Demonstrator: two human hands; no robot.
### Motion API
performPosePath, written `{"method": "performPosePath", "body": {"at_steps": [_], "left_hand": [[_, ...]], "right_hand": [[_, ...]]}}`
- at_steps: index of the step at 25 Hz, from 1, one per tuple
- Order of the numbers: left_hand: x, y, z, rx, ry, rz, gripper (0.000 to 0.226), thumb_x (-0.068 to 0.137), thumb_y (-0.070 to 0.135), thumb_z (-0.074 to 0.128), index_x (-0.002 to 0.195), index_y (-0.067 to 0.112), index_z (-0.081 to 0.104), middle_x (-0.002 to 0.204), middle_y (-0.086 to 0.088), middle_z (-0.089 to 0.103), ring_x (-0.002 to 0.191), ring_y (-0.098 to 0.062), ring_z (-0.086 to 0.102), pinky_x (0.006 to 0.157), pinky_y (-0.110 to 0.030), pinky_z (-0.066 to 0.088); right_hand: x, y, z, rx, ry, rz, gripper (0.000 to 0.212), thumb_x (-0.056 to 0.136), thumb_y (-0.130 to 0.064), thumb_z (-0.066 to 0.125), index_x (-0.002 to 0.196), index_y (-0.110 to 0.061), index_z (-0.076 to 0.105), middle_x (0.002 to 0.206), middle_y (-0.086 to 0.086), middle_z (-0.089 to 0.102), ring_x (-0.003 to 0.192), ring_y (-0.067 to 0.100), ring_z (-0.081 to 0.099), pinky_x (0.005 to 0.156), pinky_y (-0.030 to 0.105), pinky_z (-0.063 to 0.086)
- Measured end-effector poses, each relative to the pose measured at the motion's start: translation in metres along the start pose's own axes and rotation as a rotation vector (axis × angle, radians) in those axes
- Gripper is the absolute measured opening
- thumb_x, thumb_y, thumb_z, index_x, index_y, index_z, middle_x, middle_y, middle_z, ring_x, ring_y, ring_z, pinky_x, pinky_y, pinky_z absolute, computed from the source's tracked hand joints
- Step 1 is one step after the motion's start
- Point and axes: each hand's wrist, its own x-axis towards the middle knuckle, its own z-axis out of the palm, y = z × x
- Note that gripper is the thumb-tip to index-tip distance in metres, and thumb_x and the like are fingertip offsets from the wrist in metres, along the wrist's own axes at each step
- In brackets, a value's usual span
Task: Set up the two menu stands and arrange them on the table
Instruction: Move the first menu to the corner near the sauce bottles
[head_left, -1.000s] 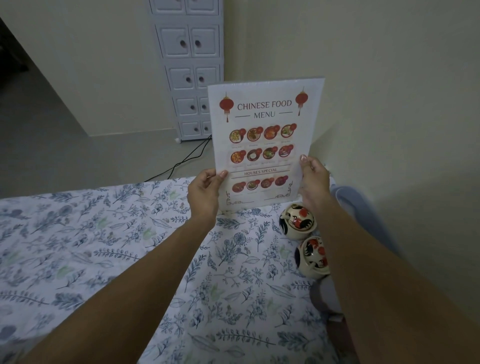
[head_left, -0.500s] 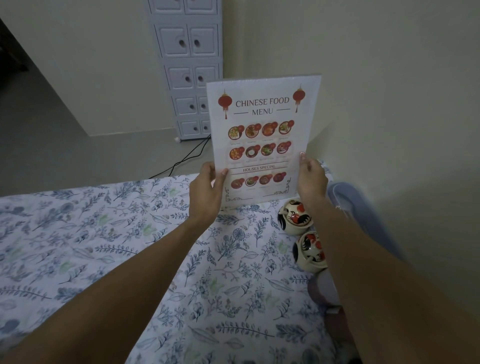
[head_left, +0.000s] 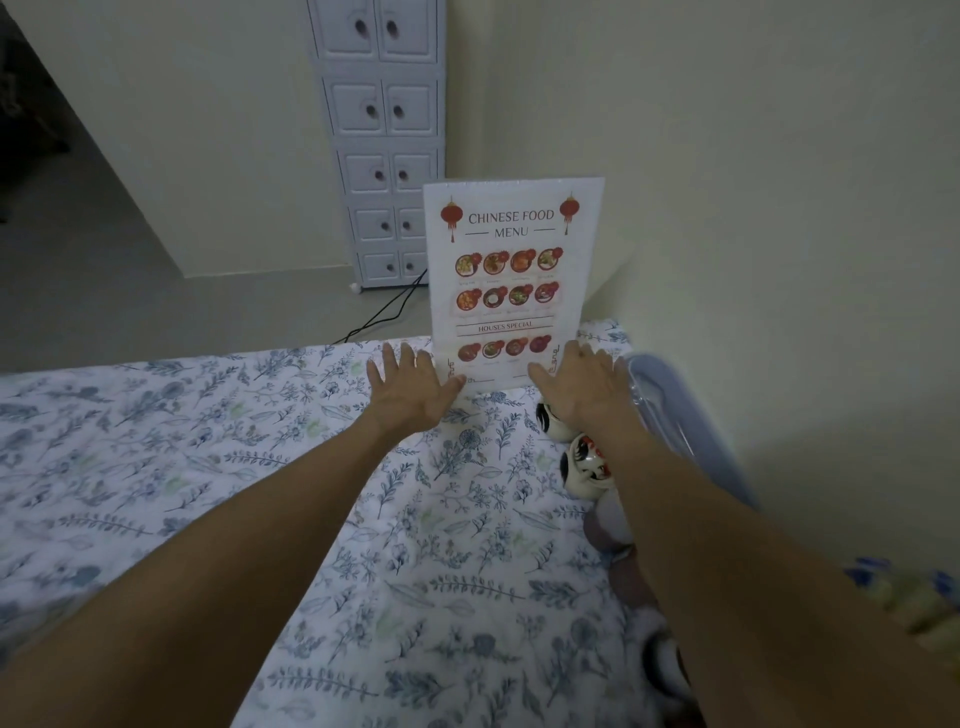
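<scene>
While both hands' grip is spread, left hand (head_left: 410, 387) and right hand (head_left: 582, 382) flanking it, the menu stand (head_left: 511, 280) is stood on the tabletop (head_left: 260, 467); a second stand is likely fetched next.

Menu stand (head_left: 511, 283) base behind both hands; painted jars (head_left: 584, 462) half behind right forearm; small print illegible.

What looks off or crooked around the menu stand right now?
Nothing clearly wrong. The menu stand stands upright at the table's far edge, barely tilted, with the open left hand and right hand at its base. Only one stand is in view. The two painted ceramic pots sit close to the right forearm.
</scene>
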Motion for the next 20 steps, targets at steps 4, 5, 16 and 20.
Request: {"method": "performPosePath", "body": {"at_steps": [4,5,16,20], "left_hand": [[-0.048,-0.007,-0.009,0.045,-0.038,0.024,0.083,0.095,0.065,0.021,0.156,0.009,0.013,0.165,-0.013,0.0,0.152,-0.033,-0.01,0.119,-0.055,-0.008],[-0.062,-0.01,-0.012,0.056,-0.037,0.028,0.084,0.095,0.065,0.02,0.156,0.009,0.014,0.165,-0.013,0.001,0.152,-0.033,-0.01,0.119,-0.055,-0.008],[-0.255,-0.061,-0.025,0.075,-0.022,0.052,0.083,0.095,0.065,0.019,0.157,0.009,0.012,0.166,-0.011,0.0,0.152,-0.031,-0.012,0.119,-0.054,-0.01],[-0.337,-0.108,-0.011,0.126,0.007,0.078,0.083,0.095,0.064,0.019,0.156,0.009,0.012,0.166,-0.011,0.001,0.152,-0.032,-0.012,0.119,-0.054,-0.01]], "right_hand": [[-0.049,-0.008,-0.009,-0.021,-0.029,-0.033,0.076,0.092,-0.061,0.032,0.147,-0.008,0.032,0.155,0.019,0.033,0.144,0.038,0.025,0.12,0.053,0.016],[-0.064,-0.01,-0.012,-0.02,-0.028,-0.046,0.076,0.092,-0.061,0.033,0.147,-0.008,0.032,0.156,0.018,0.032,0.145,0.038,0.024,0.12,0.053,0.015],[-0.273,-0.051,-0.021,-0.03,-0.077,-0.08,0.081,0.092,-0.062,0.033,0.152,-0.009,0.023,0.159,0.016,0.026,0.147,0.039,0.019,0.121,0.053,0.012],[-0.356,-0.076,-0.004,-0.026,-0.07,-0.063,0.079,0.092,-0.061,0.035,0.15,-0.009,0.025,0.159,0.015,0.028,0.147,0.038,0.018,0.12,0.054,0.012]]}}
